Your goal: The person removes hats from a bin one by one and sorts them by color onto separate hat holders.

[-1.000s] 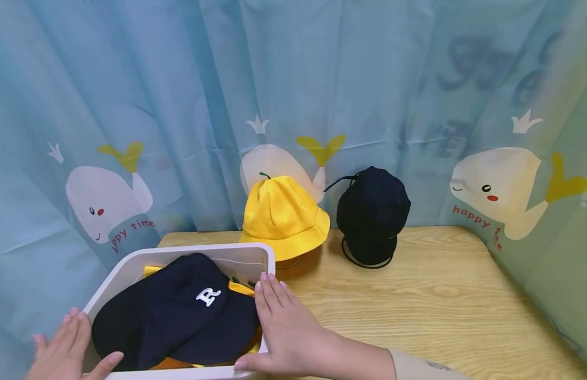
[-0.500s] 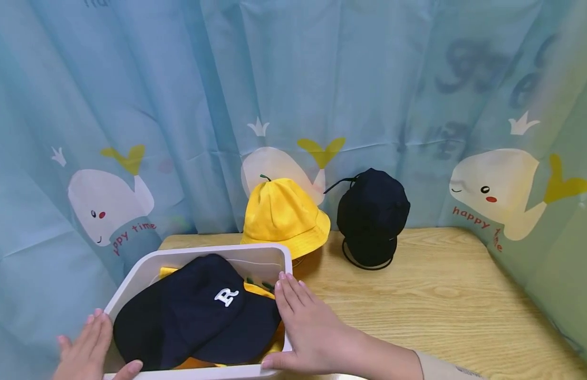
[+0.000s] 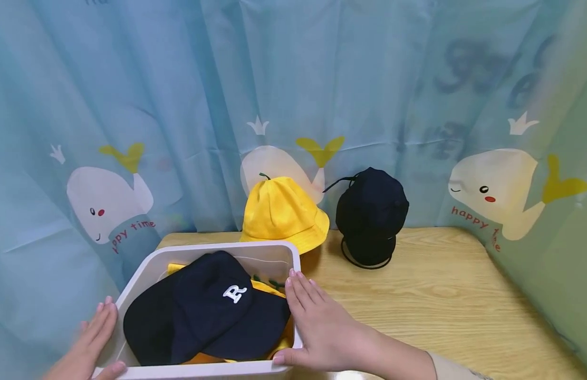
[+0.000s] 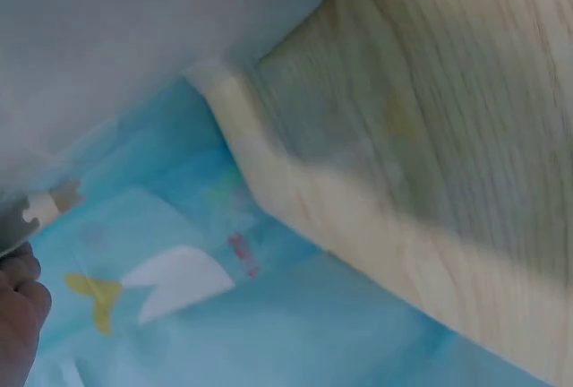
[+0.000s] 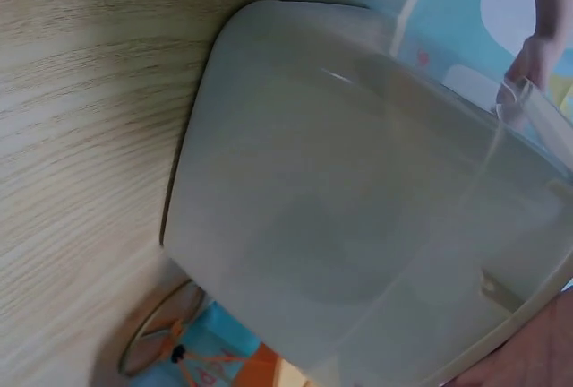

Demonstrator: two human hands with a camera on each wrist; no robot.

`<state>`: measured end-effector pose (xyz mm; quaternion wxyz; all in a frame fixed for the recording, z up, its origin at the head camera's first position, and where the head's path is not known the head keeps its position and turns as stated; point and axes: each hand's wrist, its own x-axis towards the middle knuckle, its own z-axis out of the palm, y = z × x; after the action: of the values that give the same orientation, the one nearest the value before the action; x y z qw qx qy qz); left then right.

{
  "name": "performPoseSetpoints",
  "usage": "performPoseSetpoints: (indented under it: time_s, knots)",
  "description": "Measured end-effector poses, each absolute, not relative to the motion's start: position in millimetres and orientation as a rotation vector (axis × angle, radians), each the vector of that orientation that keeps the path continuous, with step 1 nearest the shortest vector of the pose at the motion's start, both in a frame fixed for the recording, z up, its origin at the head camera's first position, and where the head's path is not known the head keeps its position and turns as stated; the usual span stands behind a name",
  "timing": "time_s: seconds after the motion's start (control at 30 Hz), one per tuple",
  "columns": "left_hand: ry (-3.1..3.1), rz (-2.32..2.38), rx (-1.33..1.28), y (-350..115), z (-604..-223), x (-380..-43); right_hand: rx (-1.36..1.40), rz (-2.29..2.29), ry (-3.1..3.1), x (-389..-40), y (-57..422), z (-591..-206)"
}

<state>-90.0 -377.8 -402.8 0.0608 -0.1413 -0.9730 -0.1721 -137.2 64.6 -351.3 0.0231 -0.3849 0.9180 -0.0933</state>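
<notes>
A white plastic bin (image 3: 203, 371) stands at the table's front left in the head view. On top inside lies a navy baseball cap (image 3: 217, 311) with a white letter R, partly covering yellow and orange fabric. My left hand (image 3: 91, 340) rests against the bin's left side, fingers straight, thumb at the front corner. Against the right side presses my right hand (image 3: 321, 327), its fingers straight and its thumb near the front rim. The bin's smooth outer wall (image 5: 331, 190) fills much of the right wrist view. Only fingers (image 4: 20, 302) show at the left wrist view's edge.
Behind the bin, a yellow bucket hat (image 3: 284, 214) sits raised above the wooden table (image 3: 416, 301). To its right is a black cap (image 3: 373, 211) on a stand with a dark ring base. A blue whale-print curtain (image 3: 369, 79) surrounds the table.
The bin, with the caps in it, has moved right across the table, with both hands staying against its sides. The yellow hat and black cap have stayed in place.
</notes>
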Motion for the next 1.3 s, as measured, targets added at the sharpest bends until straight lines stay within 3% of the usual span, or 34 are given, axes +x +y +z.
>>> performPoseSetpoints:
  time_s: [0.23,0.5,0.9,1.3]
  knots:
    - [-2.845,-0.425,-0.534,-350.4,-403.1,-93.9,-1.095,-0.381,2.814,-135.4,86.1,-350.1]
    - [-2.988,-0.418,-0.418,-326.8,-393.4,-91.8,-1.047,-0.417,2.779,-129.8,104.7,-346.2]
    - [-2.698,-0.273,-0.693,-294.1,-389.2,-100.9,-1.019,-0.461,2.838,-125.0,136.5,-347.7]
    - [-2.602,-0.22,-0.783,-267.6,-385.7,-105.3,-0.988,-0.463,2.935,-122.4,161.6,-349.8]
